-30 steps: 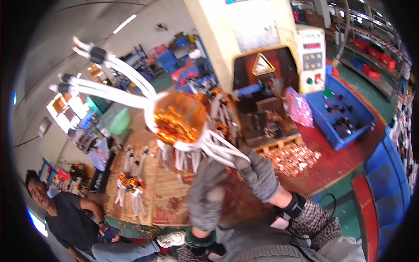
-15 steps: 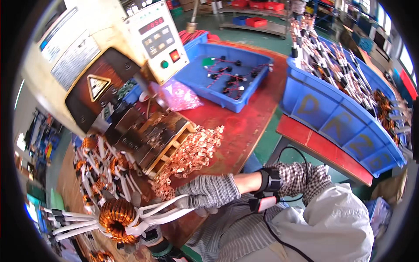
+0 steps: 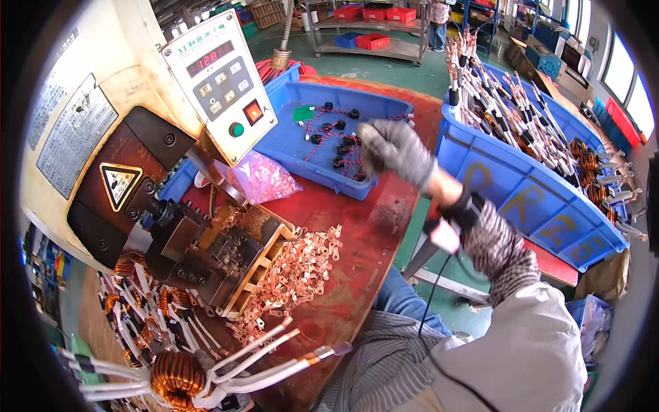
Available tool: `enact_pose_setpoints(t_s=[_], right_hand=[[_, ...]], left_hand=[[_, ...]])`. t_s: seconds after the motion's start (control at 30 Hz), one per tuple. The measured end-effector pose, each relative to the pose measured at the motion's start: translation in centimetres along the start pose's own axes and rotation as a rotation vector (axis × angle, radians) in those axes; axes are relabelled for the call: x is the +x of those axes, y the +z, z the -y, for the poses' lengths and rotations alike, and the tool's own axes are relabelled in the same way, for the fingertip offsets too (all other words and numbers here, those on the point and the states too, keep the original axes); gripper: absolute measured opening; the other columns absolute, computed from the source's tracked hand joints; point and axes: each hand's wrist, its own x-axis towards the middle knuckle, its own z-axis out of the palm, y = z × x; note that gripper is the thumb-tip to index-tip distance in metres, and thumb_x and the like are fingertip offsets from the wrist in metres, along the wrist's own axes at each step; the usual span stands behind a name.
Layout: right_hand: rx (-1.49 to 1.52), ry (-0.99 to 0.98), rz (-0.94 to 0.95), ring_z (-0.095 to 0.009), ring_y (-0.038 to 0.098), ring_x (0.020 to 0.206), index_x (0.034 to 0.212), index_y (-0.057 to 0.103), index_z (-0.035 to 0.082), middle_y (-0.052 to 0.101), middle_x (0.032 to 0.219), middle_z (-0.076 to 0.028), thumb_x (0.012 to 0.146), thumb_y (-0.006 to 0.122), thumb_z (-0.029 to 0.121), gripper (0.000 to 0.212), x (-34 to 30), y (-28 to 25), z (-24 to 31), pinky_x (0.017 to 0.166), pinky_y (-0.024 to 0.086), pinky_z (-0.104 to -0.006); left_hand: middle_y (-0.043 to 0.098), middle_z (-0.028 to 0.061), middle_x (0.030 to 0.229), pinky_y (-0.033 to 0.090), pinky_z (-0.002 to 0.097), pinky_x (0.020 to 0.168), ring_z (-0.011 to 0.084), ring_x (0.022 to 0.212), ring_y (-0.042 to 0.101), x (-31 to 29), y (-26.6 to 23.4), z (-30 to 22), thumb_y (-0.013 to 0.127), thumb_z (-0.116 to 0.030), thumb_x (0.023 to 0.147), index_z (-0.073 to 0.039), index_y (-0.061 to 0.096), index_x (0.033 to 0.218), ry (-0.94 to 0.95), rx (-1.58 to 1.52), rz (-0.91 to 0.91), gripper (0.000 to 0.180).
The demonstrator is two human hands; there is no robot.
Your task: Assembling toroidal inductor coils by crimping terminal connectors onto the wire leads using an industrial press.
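My right hand (image 3: 398,154), in a grey knit glove, is raised over the right end of a shallow blue tray (image 3: 302,161). Its fingers are curled and somewhat blurred; whatever they may hold is hidden. At the lower left, a copper-wound toroidal coil (image 3: 177,379) stands out large and close, its white sleeved leads spreading to both sides. Copper shows at the ends of the right-hand leads (image 3: 302,360). My left hand is almost wholly hidden beneath the coil, which it seems to hold up; only a dark wrist device (image 3: 237,402) peeks out.
A press machine (image 3: 206,261) with a control box (image 3: 220,89) stands left. Loose copper terminals (image 3: 295,275) lie beside its die, more coils (image 3: 137,302) below it. A bag (image 3: 264,178) lies near the tray. At right, a large blue bin (image 3: 522,199) holds leaded coils.
My right hand has let go of the coil's white leads and swung up and away to the tray's right end. The view has shifted, and the coil sits lower in it.
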Motion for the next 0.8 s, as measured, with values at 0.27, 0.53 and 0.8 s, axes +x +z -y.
enact_pose_setpoints(t_s=[0.27,0.53,0.8], right_hand=[[-1.018,-0.14,0.749,-0.023,0.059,0.086,0.106,0.058,0.015,0.062,0.097,-0.005,0.067,0.056,0.003,0.041,8.6,-1.0,-4.9,0.072,0.046,-0.0308],[-0.429,-0.475,0.131,-0.016,0.054,0.062,0.092,0.059,0.003,0.061,0.074,-0.008,0.086,0.05,0.027,0.026,7.6,-1.3,-3.8,0.059,0.045,-0.0305],[0.15,-0.105,0.458,-0.012,0.054,0.082,0.089,0.056,0.003,0.057,0.087,-0.004,0.088,0.047,0.029,0.027,-5.8,7.7,1.0,0.071,0.044,-0.0265]], left_hand=[[0.048,0.016,0.094,0.045,0.0311,0.064,0.023,0.079,0.049,-0.6,0.0,-1.0,0.052,-0.037,0.079,0.002,0.045,0.106,0.646,0.635,0.01,0.048],[0.043,0.013,0.109,0.047,0.0295,0.072,0.0215,0.094,0.045,-0.5,-1.0,2.4,0.056,-0.035,0.077,-0.005,0.042,0.116,1.402,1.262,-0.005,0.051],[0.042,0.0152,0.114,0.041,0.0348,0.083,0.0253,0.1,0.043,3.3,-2.1,7.4,0.054,-0.038,0.078,-0.003,0.038,0.12,1.906,1.425,-0.157,0.057]])
